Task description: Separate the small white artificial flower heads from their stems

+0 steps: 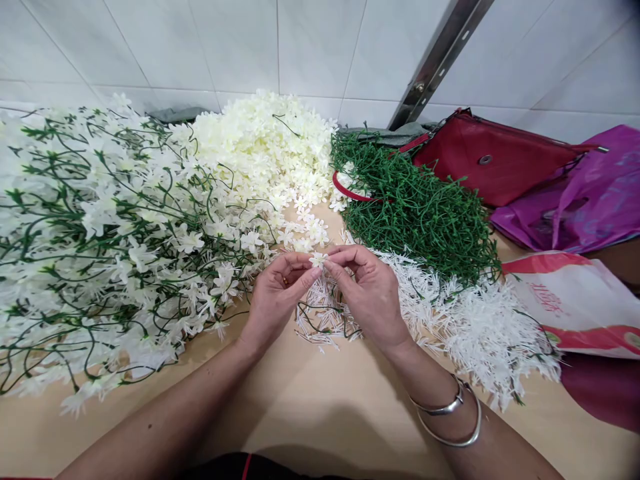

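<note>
Between my fingertips, over the middle of the table, is a small white artificial flower. My left hand pinches it from the left, thumb and forefinger closed. From the right, my right hand grips the same flower with thumb and forefinger. Just beneath my hands lie loose white stamen pieces with a dark green stem among them. A heap of loose white blossoms rises beyond my hands. To the left spreads a large pile of white flowers on green stems.
Green plastic stems are heaped at the right, with a pile of white stamens in front. Farther right are a red handbag, a purple plastic bag and a white-and-red package. A tiled wall closes the back.
</note>
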Motion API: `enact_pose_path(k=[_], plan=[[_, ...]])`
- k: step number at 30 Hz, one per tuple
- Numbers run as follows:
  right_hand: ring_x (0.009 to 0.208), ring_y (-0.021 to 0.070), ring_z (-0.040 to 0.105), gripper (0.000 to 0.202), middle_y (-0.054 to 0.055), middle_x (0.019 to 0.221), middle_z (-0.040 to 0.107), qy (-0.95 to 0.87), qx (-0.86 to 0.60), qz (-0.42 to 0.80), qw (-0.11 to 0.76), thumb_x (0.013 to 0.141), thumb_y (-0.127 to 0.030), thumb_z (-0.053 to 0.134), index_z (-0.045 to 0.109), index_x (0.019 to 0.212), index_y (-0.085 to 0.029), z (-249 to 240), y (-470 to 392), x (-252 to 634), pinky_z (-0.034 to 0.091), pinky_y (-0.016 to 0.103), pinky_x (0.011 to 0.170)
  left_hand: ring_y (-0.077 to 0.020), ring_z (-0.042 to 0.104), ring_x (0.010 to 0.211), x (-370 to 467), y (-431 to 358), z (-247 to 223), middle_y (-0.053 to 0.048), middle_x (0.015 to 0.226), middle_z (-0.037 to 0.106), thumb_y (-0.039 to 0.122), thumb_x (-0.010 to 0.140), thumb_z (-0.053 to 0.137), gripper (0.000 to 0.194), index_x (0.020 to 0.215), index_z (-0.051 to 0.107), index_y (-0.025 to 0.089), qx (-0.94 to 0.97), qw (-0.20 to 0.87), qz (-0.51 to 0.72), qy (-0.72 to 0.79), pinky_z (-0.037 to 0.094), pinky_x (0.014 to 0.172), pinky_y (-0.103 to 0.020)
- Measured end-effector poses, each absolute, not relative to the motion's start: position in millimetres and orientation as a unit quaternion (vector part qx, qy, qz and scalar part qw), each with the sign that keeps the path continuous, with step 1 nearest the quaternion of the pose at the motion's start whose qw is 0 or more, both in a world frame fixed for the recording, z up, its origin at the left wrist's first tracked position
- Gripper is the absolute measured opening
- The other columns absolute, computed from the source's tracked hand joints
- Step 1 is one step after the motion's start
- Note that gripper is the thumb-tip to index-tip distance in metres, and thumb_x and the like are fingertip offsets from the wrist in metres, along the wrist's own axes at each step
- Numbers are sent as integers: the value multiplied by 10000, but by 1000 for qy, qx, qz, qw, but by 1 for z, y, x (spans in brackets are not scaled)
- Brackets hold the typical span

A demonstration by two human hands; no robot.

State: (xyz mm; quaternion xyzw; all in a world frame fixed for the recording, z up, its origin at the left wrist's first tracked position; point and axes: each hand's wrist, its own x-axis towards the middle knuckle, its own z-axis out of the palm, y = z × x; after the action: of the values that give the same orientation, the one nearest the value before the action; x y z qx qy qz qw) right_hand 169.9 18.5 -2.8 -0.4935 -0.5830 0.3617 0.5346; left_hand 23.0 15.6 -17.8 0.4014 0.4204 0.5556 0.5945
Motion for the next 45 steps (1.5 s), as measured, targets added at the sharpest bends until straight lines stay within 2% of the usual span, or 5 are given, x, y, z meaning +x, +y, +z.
enact_pose_path(k=[9, 31, 35, 41, 45], plan=[[1002, 191, 677, 107, 84, 1017, 702, -656, -510, 223, 509, 894, -110, 656, 663, 833, -197, 5, 13, 166, 520, 366, 916, -107, 656, 740, 22, 15, -15, 5, 771, 720, 388, 745, 852, 278, 830, 740, 149, 396, 578, 562, 441, 546, 754, -230], [994, 190, 660, 27, 58, 1055, 689, -562, -510, 387, 524, 869, -225, 683, 669, 892, -224, -6, 15, 161, 531, 349, 876, -132, 667, 756, 18, 17, -12, -9, 784, 737, 400, 747, 845, 264, 831, 758, 165, 396, 612, 535, 427, 562, 790, -275], [906, 178, 664, 226, 49, 1065, 706, -533, -496, 447, 520, 827, -268, 727, 667, 1044, -244, -9, 20, 164, 557, 341, 813, -128, 683, 769, 19, 17, -10, -4, 786, 734, 422, 755, 843, 288, 838, 733, 169, 401, 628, 531, 404, 573, 798, -267], [1073, 199, 658, 49, 47, 1064, 704, -575, -460, 379, 561, 858, -197, 704, 707, 830, -238, 0, 24, 173, 496, 389, 984, -163, 749, 854, 19, 12, -11, -48, 1014, 760, 414, 881, 730, 289, 1035, 664, 179, 436, 613, 530, 392, 589, 871, -321], [844, 179, 661, 50, 3, 851, 703, -535, -497, 366, 577, 844, -230, 729, 685, 825, -240, 9, 25, 186, 512, 348, 817, -189, 735, 976, 19, 8, -16, -79, 1114, 725, 316, 957, 638, 187, 1088, 662, 185, 512, 509, 535, 438, 573, 914, -324]])
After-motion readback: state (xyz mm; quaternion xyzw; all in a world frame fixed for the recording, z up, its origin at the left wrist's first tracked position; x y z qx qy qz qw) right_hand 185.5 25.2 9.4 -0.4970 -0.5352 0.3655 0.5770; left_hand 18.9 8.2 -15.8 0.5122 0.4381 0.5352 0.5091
